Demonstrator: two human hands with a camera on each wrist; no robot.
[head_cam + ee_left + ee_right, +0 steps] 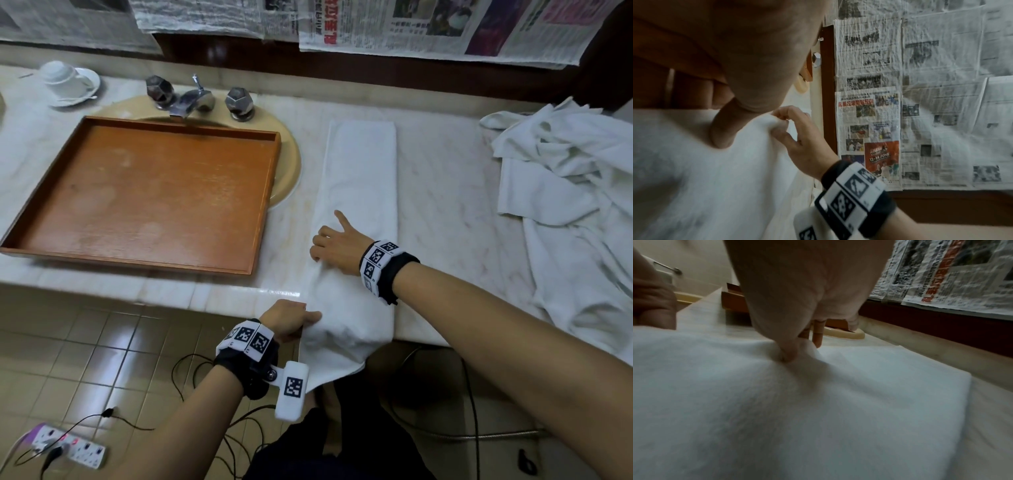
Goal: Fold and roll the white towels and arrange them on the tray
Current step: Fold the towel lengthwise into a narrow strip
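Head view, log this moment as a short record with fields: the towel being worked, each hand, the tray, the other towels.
towel in work: folded towel, a long strip on the marble counter, near end hanging over the front edge
left hand: grips the towel's near end at the counter edge
right hand: pinches a bunched fold at the strip's left edge, thumb stretched out
tray: wooden, over the sink, no towels on it
other towels: crumpled pile at the right end of the counter
stage: strip not yet rolled

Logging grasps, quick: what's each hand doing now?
Left hand: grips the folded towel's near end.
Right hand: fingers pinch that towel's left edge.
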